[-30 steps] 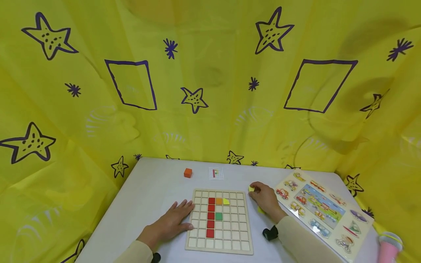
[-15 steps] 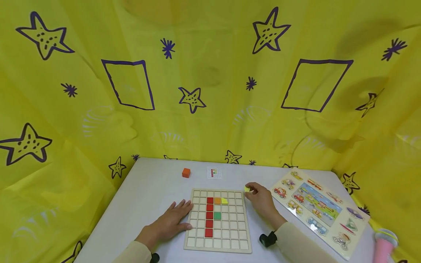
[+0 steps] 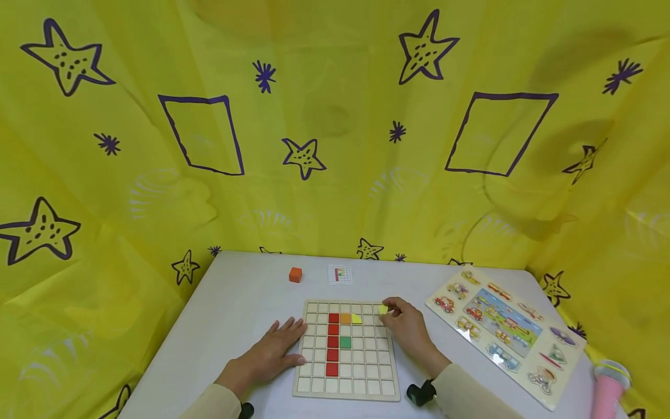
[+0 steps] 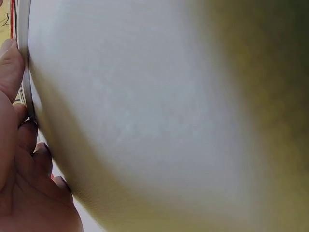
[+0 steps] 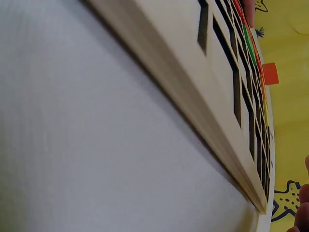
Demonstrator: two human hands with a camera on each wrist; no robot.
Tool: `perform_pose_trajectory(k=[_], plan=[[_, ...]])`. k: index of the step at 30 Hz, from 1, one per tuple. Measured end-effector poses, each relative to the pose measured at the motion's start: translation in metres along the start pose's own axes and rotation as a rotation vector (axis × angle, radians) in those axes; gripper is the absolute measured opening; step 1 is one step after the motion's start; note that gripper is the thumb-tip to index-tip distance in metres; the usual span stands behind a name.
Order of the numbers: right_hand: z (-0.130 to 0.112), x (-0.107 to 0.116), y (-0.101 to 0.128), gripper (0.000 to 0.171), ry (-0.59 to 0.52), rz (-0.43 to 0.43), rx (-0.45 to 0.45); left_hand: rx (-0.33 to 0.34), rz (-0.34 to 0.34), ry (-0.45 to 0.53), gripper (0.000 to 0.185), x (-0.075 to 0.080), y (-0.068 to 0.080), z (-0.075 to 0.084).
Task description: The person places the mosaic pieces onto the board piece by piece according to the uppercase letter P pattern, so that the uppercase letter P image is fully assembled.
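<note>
A wooden grid board [image 3: 366,372] lies on the white table. In its cells sit a column of red square tiles [image 3: 332,342], an orange tile [image 3: 345,318], a yellow tile with a cut corner [image 3: 357,319] and a green tile [image 3: 345,342]. My right hand [image 3: 413,329] pinches another yellow tile [image 3: 384,309] over the board's far right corner. My left hand [image 3: 272,356] lies flat with spread fingers at the board's left edge. In the left wrist view, that hand's fingers [image 4: 29,159] show at the left side. The right wrist view catches the board's side [image 5: 183,101] and only fingertips of my right hand.
An orange cube [image 3: 295,274] and a small printed grid card [image 3: 340,274] lie behind the board. A vehicle picture puzzle [image 3: 502,337] is at the right, with a pink microphone [image 3: 609,387] near it. A yellow curtain [image 3: 335,203] encloses the table.
My right hand has moved left from beside the board to its far right corner, carrying the yellow tile. My left hand stays in place at the board's edge.
</note>
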State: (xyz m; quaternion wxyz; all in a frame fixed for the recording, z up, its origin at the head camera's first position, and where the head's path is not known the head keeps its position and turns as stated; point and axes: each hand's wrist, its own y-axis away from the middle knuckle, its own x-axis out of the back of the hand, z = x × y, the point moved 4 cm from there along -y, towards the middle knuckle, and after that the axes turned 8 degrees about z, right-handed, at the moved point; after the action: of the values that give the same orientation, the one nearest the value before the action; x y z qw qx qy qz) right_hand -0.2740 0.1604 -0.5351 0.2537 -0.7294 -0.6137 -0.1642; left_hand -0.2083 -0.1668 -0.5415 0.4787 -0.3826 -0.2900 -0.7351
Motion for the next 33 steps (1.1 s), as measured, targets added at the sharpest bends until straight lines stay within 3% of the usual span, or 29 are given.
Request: perform_pose_trajectory(k=[15, 24, 33], plan=[[-0.017, -0.010, 0.026, 0.027, -0.081, -0.011, 0.045, 0.005, 0.002, -0.002, 0.086, -0.002, 0.000, -0.002], [-0.020, -0.026, 0.041, 0.026, -0.016, -0.106, 0.115, -0.009, 0.005, -0.005, 0.085, -0.001, -0.001, -0.002], [-0.024, -0.035, 0.050, 0.023, 0.065, -0.156, 0.243, -0.031, 0.021, -0.002, 0.084, 0.000, 0.000, 0.000]])
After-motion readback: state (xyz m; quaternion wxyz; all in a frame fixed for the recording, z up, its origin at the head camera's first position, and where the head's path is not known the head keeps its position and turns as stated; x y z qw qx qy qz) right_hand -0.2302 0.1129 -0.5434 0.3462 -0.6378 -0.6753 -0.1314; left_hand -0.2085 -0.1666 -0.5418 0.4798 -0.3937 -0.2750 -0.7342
